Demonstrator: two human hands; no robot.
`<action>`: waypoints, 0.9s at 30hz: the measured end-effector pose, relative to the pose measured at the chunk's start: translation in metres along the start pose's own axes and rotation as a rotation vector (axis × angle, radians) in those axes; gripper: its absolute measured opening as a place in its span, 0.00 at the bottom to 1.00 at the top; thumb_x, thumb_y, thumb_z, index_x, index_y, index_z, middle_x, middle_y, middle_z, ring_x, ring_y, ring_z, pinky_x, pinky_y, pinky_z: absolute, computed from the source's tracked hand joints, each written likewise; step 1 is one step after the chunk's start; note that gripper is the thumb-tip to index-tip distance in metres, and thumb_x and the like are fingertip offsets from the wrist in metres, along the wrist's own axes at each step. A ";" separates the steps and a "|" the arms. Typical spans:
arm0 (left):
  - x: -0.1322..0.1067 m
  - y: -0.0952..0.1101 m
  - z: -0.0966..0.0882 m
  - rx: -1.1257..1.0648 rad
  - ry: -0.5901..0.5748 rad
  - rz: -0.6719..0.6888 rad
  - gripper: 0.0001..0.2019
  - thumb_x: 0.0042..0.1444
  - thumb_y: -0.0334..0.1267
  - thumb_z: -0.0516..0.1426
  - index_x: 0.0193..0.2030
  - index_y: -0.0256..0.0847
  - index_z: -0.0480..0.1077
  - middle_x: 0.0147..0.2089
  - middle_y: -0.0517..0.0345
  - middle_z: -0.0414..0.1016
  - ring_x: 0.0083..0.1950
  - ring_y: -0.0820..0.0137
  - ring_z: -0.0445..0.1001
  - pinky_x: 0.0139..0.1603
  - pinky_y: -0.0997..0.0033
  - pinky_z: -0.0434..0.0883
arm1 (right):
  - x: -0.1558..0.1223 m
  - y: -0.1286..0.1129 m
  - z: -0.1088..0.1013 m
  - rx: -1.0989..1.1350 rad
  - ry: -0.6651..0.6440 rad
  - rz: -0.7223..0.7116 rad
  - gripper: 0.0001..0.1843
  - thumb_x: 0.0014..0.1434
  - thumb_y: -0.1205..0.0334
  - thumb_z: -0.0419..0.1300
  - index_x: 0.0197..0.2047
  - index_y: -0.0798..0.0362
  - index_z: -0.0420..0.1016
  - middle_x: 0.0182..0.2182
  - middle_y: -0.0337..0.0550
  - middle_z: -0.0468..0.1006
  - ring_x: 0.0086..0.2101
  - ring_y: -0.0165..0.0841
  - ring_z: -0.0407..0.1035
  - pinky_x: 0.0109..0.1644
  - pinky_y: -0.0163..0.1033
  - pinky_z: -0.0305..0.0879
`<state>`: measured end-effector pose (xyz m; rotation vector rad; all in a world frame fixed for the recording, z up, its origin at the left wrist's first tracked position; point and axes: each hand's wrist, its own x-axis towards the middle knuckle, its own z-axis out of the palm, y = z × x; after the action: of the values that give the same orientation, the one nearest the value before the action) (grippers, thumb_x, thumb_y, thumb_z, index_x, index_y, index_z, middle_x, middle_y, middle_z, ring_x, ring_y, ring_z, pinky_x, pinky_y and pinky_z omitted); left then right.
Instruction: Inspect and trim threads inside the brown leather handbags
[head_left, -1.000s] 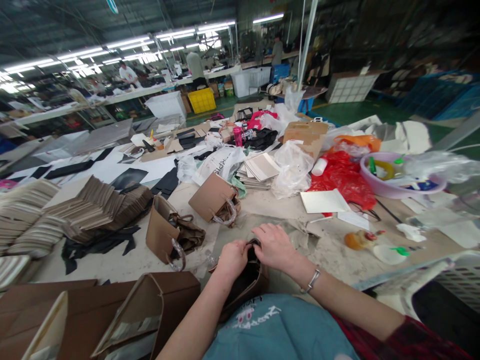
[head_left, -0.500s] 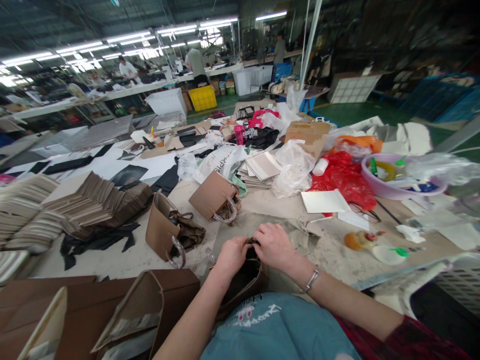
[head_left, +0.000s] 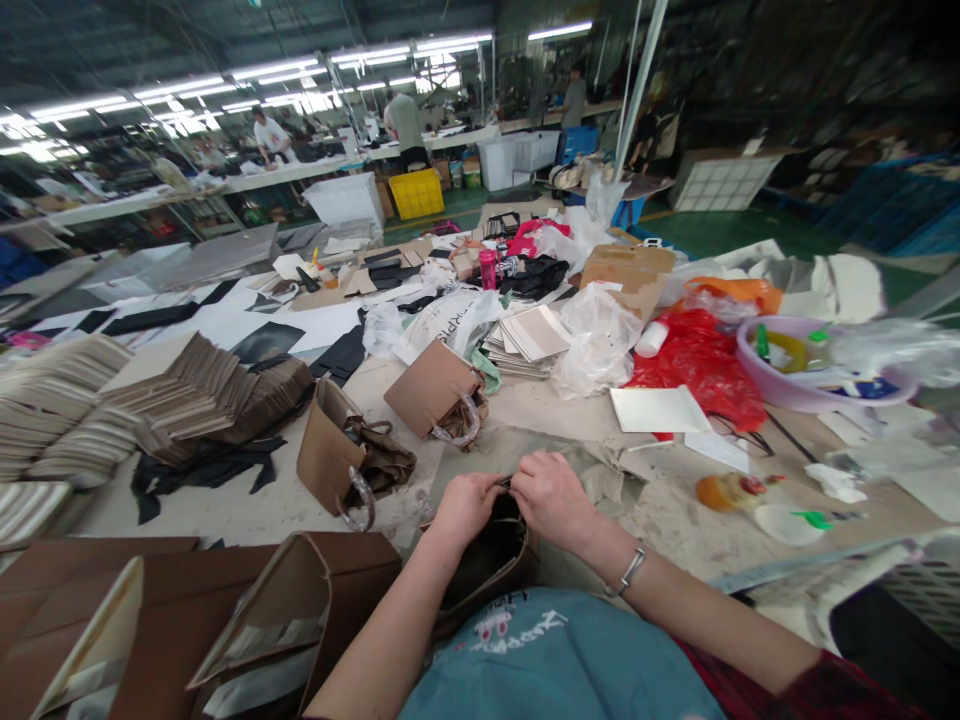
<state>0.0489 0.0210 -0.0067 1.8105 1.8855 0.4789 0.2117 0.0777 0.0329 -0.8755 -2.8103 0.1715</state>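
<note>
Left hand (head_left: pixel 466 512), right hand (head_left: pixel 553 502): fingers pinching bag (head_left: pixel 525 562) at rim. Second bag (head_left: pixel 429 388) beyond fingers, leftward.

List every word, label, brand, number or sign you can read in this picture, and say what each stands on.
"RPIS": on the crumpled white plastic bag, the rest unclear.
Lettering on the teal cloth garment: too blurred to read surely.
Any other markings: too small or blurred.
</note>
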 end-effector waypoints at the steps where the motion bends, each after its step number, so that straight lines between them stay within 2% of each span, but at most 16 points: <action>1: 0.000 0.000 0.000 0.001 -0.001 -0.002 0.12 0.60 0.35 0.52 0.45 0.46 0.75 0.41 0.58 0.79 0.42 0.69 0.75 0.44 0.74 0.68 | 0.000 0.000 0.000 0.004 0.004 -0.007 0.08 0.60 0.65 0.56 0.29 0.53 0.71 0.31 0.43 0.69 0.37 0.36 0.59 0.41 0.41 0.50; 9: -0.002 0.003 0.004 -0.020 0.023 -0.007 0.11 0.60 0.38 0.52 0.37 0.43 0.76 0.37 0.58 0.79 0.39 0.69 0.74 0.39 0.75 0.65 | 0.000 0.004 0.004 0.001 0.046 0.089 0.07 0.59 0.64 0.56 0.29 0.53 0.70 0.30 0.42 0.69 0.36 0.36 0.60 0.39 0.41 0.49; 19: -0.005 0.012 0.005 0.079 0.041 -0.066 0.12 0.61 0.40 0.51 0.30 0.42 0.72 0.31 0.59 0.76 0.34 0.70 0.73 0.33 0.75 0.61 | 0.000 0.005 0.009 0.005 0.089 0.163 0.05 0.58 0.63 0.57 0.30 0.52 0.69 0.31 0.42 0.70 0.36 0.36 0.62 0.41 0.41 0.51; 23: -0.007 0.013 0.005 0.073 0.035 -0.067 0.13 0.62 0.41 0.49 0.33 0.43 0.73 0.32 0.58 0.76 0.35 0.68 0.74 0.35 0.74 0.63 | -0.001 0.006 0.007 0.021 0.073 0.252 0.07 0.55 0.61 0.59 0.35 0.54 0.67 0.31 0.43 0.71 0.36 0.38 0.64 0.40 0.41 0.53; 26: -0.008 0.012 0.003 0.006 0.019 -0.025 0.10 0.59 0.42 0.53 0.43 0.46 0.73 0.41 0.59 0.78 0.41 0.67 0.75 0.42 0.73 0.67 | 0.000 0.007 0.006 0.101 0.038 0.290 0.08 0.55 0.61 0.59 0.38 0.53 0.67 0.33 0.42 0.72 0.37 0.37 0.66 0.40 0.39 0.56; 27: -0.008 0.012 0.002 -0.022 0.012 -0.011 0.12 0.57 0.42 0.55 0.48 0.48 0.71 0.44 0.59 0.77 0.44 0.66 0.74 0.45 0.72 0.67 | 0.000 0.007 0.006 0.132 0.035 0.291 0.09 0.55 0.62 0.59 0.39 0.52 0.67 0.34 0.42 0.73 0.37 0.36 0.66 0.41 0.38 0.57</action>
<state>0.0604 0.0133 -0.0008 1.7856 1.8903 0.5062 0.2143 0.0834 0.0257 -1.2369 -2.5912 0.3748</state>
